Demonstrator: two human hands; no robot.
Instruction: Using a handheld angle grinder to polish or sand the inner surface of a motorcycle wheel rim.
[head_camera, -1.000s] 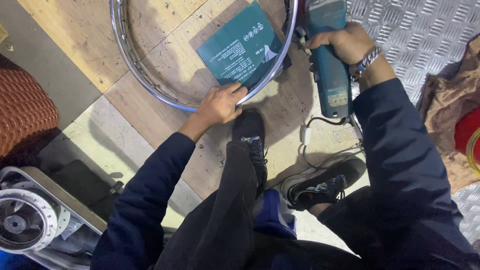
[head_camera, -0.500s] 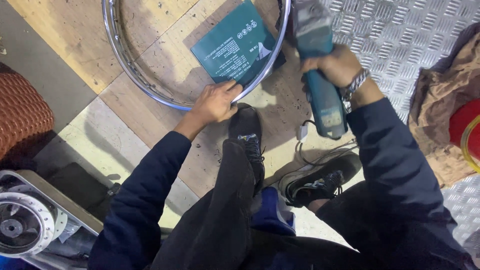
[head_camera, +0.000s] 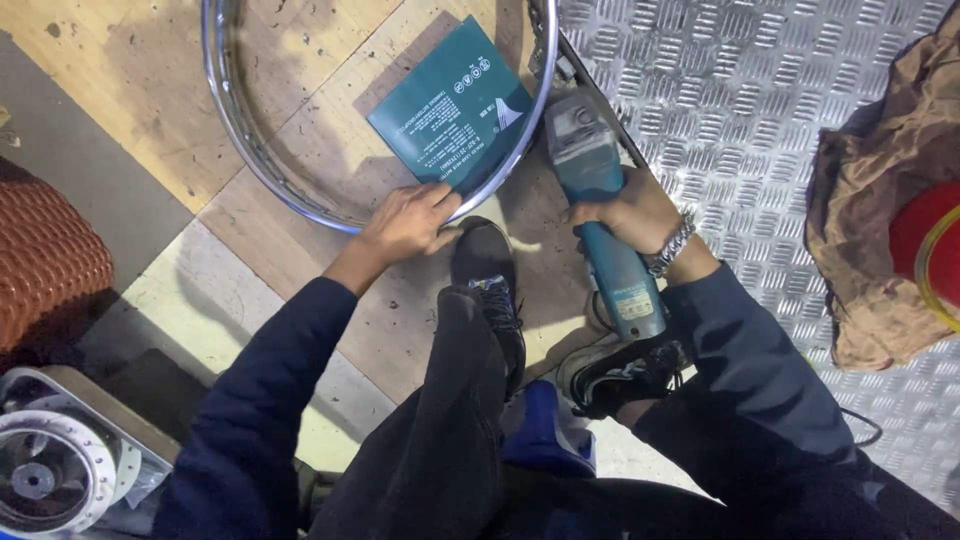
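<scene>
At the bottom of the frame we see our own dark trousers and sleeves, with a blue stool (head_camera: 545, 430) just under us and our two black shoes (head_camera: 487, 290) planted on the plywood floor (head_camera: 140, 110); the forward shoe sits right beside the rim, likely to brace it. Lower left holds a metal wheel hub (head_camera: 45, 480) on a grey machine, and above it a patch of brown woven basket (head_camera: 45, 270). Moving up to mid-frame, our left hand (head_camera: 405, 225) lies flat with fingers spread on the near edge of the shiny metal wheel rim (head_camera: 300, 205), pressing it down rather than gripping it, which we judge keeps the hoop from sliding while the tool works. Our right hand (head_camera: 630, 215), wearing a metal bracelet (head_camera: 672, 245), is clenched around the body of a teal angle grinder (head_camera: 600, 215); its head points toward the top of the frame and meets the right side of the rim, with the body angled back toward us so the wrist stays straight. Inside the rim lies a teal booklet (head_camera: 450, 115), its lower corner tucked under the hoop. Further up and right, steel tread plate (head_camera: 740, 100) covers the floor, and at the right edge a crumpled brown cloth (head_camera: 880, 220) drapes over something red (head_camera: 925, 240).
</scene>
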